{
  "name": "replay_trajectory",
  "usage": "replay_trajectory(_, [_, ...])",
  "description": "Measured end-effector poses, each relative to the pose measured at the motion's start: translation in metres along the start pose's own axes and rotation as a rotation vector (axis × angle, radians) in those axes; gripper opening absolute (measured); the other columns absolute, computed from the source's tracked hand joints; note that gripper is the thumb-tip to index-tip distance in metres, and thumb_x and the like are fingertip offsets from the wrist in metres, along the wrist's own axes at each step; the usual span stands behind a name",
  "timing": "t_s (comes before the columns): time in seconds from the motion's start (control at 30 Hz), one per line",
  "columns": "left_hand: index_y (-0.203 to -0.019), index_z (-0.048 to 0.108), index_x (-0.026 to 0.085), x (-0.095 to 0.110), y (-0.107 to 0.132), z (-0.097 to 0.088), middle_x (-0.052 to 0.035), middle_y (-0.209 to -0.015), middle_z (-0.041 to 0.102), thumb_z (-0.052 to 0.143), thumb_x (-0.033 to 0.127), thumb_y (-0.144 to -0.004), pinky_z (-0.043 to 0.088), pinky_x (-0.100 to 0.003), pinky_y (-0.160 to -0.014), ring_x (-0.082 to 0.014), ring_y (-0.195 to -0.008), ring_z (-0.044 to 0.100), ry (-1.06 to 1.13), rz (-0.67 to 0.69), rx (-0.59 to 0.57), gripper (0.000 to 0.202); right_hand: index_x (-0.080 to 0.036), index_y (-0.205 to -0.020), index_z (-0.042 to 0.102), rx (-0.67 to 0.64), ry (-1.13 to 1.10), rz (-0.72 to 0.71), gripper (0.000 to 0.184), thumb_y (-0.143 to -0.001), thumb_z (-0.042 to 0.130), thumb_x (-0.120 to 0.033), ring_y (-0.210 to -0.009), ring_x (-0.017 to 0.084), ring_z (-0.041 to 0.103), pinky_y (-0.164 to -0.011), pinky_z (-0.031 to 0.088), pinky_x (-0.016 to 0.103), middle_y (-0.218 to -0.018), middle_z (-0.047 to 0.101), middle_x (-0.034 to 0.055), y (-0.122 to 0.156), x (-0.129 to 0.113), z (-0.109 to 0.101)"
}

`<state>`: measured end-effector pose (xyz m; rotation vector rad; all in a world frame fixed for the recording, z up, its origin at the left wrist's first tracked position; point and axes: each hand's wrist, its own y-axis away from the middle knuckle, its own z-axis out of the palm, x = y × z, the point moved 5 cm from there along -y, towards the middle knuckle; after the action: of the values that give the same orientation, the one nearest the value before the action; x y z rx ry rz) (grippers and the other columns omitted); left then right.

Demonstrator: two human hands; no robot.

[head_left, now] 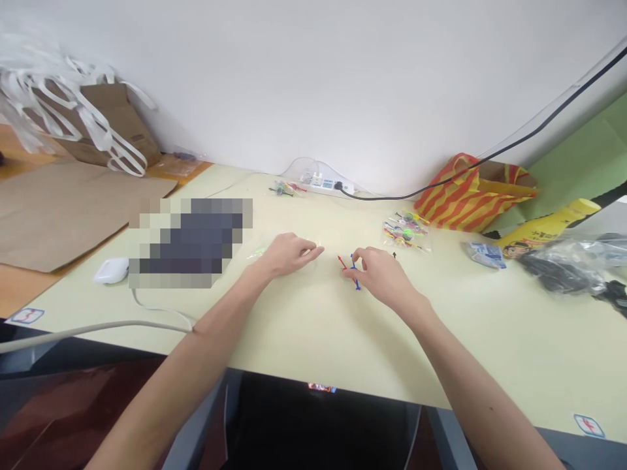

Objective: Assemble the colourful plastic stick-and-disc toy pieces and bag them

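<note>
"So, edges?"
"Table (313,346) is stretching between us and its front edge. Our right hand (378,269) is pinching one blue piece (358,285) beside one red piece (341,261); whether our left hand's (289,253) half-curled fingers are gripping, we cannot tell."

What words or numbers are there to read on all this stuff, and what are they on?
None reads clearly.
Yellow plastic bottle: dark lettering, too blurred.
White-and-blue crinkled packet: print too blurred.
Long white power strip: blue marks, too small.
Left blue-edged white sticker: one mark, unclear.
Right blue-edged white sticker: reddish mark, unclear.
</note>
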<state>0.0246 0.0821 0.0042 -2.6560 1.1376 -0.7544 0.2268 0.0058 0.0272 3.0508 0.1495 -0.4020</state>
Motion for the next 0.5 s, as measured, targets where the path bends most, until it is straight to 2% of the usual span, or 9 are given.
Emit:
replay_trajectory(0.13, [-0.054, 0.051, 0.020, 0.000, 0.001, 0.004, 0.0009, -0.046, 0.043, 0.048, 0.046, -0.101, 0.019, -0.032, -0.055, -0.0134, -0.045, 0.036, 0.018, 0.021, 0.000, 0.054, -0.020, -0.094, 0.070, -0.002, 0.105, -0.020, 0.018, -0.090, 0.072, -0.037, -0.103, 0.029, 0.064, -0.072, 0.040, 0.032, -0.101, 0.070, 0.0118, -0.004, -0.009, 0.015])
replay_trajectory(0.3, [-0.052, 0.044, 0.019, 0.001, 0.001, 0.004, 0.0024, -0.046, 0.036, 0.049, 0.041, -0.100, 0.019, -0.032, -0.054, -0.0123, -0.044, 0.027, 0.034, 0.038, 0.028, 0.053, -0.017, -0.084, 0.071, 0.015, 0.090, -0.030, 0.014, -0.092, 0.060, -0.022, -0.098, 0.028, 0.065, -0.076, 0.042, 0.034, -0.096, 0.071, 0.0140, -0.005, -0.019, 0.026])
replay_trajectory(0.4, [-0.052, 0.041, 0.019, 0.003, 0.001, 0.000, 0.0033, -0.047, 0.033, 0.049, 0.040, -0.100, 0.019, -0.032, -0.055, -0.0120, -0.046, 0.024, 0.023, 0.032, 0.048, 0.052, -0.018, -0.083, 0.072, 0.014, -0.121, -0.030, 0.013, -0.090, 0.065, -0.026, -0.091, 0.025, 0.067, -0.075, 0.045, 0.033, -0.094, 0.072, 0.0119, -0.005, -0.020, 0.024])
replay_trajectory(0.5, [-0.054, 0.039, 0.019, 0.004, 0.001, -0.005, 0.0041, -0.048, 0.031, 0.047, 0.041, -0.101, 0.021, -0.032, -0.056, -0.0114, -0.047, 0.024, 0.029, 0.017, 0.075, 0.052, -0.019, -0.089, 0.072, -0.017, -0.494, -0.011, 0.016, -0.087, 0.071, -0.034, -0.079, 0.020, 0.069, -0.068, 0.048, 0.029, -0.092, 0.074, 0.0077, -0.008, -0.014, 0.018])
